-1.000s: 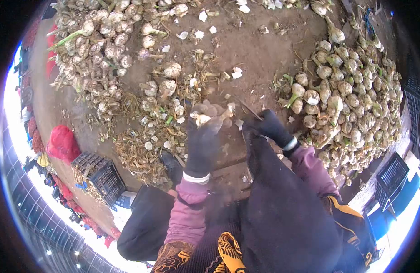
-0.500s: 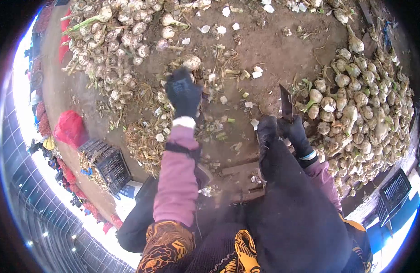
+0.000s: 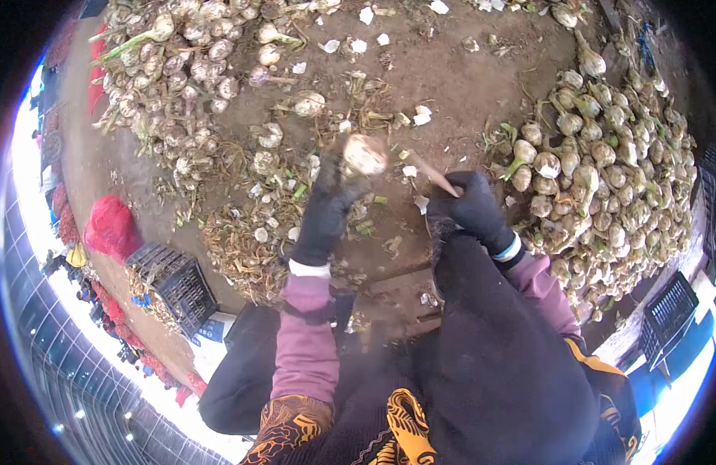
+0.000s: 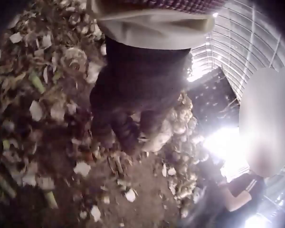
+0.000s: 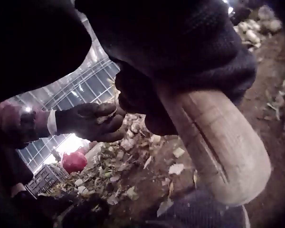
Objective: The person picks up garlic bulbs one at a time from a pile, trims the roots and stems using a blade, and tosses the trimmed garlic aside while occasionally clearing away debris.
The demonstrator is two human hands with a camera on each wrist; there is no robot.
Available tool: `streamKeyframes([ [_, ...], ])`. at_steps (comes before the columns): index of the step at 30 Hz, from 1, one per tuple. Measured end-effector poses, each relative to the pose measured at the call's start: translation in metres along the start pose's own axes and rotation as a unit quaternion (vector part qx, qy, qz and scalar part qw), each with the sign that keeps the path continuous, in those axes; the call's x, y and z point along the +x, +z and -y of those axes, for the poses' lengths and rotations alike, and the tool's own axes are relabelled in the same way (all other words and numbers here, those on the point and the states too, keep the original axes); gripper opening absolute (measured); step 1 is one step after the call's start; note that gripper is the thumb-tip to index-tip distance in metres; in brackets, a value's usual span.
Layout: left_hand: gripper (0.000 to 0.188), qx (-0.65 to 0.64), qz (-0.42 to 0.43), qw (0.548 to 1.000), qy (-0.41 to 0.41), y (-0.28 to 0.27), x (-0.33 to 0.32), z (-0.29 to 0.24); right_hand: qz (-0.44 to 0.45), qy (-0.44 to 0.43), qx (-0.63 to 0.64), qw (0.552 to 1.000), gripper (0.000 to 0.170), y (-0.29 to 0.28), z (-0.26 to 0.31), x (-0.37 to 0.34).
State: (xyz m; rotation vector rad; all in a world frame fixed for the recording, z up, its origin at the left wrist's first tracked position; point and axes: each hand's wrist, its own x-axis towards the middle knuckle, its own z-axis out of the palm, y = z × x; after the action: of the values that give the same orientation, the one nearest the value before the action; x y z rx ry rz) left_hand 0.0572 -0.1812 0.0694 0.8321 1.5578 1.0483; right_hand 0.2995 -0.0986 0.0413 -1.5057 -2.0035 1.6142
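Observation:
My left hand (image 3: pixel 325 208), in a dark glove, holds a garlic bulb (image 3: pixel 365 155), its pale face turned up and slightly blurred. In the left wrist view, curled fingers grip the whitish bulb (image 4: pixel 157 137) from above. The gloved right hand (image 3: pixel 476 208) is beside my right knee and grips a knife (image 3: pixel 437 173), which points toward the bulb. Its thick wooden handle (image 5: pixel 218 147) sticks out of the fist in the right wrist view. Behind it there, the left hand (image 5: pixel 90 121) shows with bent fingers.
A heap of garlic (image 3: pixel 598 178) lies on the right, and stemmed garlic (image 3: pixel 179 70) is piled at the far left. Dry trimmings (image 3: pixel 249 240) cover the ground beside my left hand. A black crate (image 3: pixel 175 283) and a red sack (image 3: pixel 112 229) stand at left.
The left hand went from beside the knife out to the loose garlic, then came back with a bulb. The knife tipped upright at half a second ago and now slants left toward the bulb.

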Motion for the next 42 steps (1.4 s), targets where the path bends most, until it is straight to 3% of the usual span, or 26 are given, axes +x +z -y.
streamKeyframes([
  [2,0.058,0.021,0.032,0.999,-0.024,0.020,-0.016,-0.010,-0.074,-0.145,-0.043,0.986,0.028,0.015,-0.007,0.005],
  [5,0.063,-0.008,0.087,0.992,-0.085,0.023,-0.034,0.019,0.052,-0.165,-0.142,0.974,0.038,-0.009,0.023,0.007],
  [6,0.063,0.074,0.104,0.992,-0.018,0.023,-0.032,0.013,0.039,-0.169,-0.167,0.970,0.034,-0.012,0.030,0.004],
  [8,0.063,0.141,0.044,0.986,0.082,0.034,-0.023,-0.014,0.061,-0.189,-0.211,0.957,0.032,-0.017,0.043,-0.003],
  [9,0.064,0.172,0.038,0.982,0.068,0.037,-0.022,-0.023,0.072,-0.200,-0.233,0.949,0.031,-0.017,0.046,-0.005],
  [11,0.065,0.237,0.028,0.970,0.041,0.038,-0.020,-0.030,0.079,-0.205,-0.206,0.954,0.028,-0.013,0.045,-0.005],
  [12,0.061,0.192,0.031,0.981,-0.025,0.036,-0.016,-0.020,0.082,-0.205,-0.192,0.956,0.027,-0.012,0.044,-0.006],
  [15,0.058,0.050,0.001,0.998,-0.028,0.044,-0.028,-0.032,0.076,-0.208,-0.175,0.959,0.026,-0.012,0.047,-0.008],
  [17,0.058,0.022,-0.005,0.999,-0.028,0.046,-0.030,-0.029,0.074,-0.211,-0.148,0.963,0.026,-0.011,0.047,-0.007],
  [30,0.060,0.055,0.055,0.997,-0.004,0.041,-0.032,-0.027,0.035,-0.199,-0.164,0.966,0.031,-0.021,0.046,-0.006],
  [42,0.062,0.031,0.046,0.998,0.029,0.045,-0.048,-0.005,0.069,-0.188,-0.152,0.968,0.030,-0.014,0.040,-0.007],
])
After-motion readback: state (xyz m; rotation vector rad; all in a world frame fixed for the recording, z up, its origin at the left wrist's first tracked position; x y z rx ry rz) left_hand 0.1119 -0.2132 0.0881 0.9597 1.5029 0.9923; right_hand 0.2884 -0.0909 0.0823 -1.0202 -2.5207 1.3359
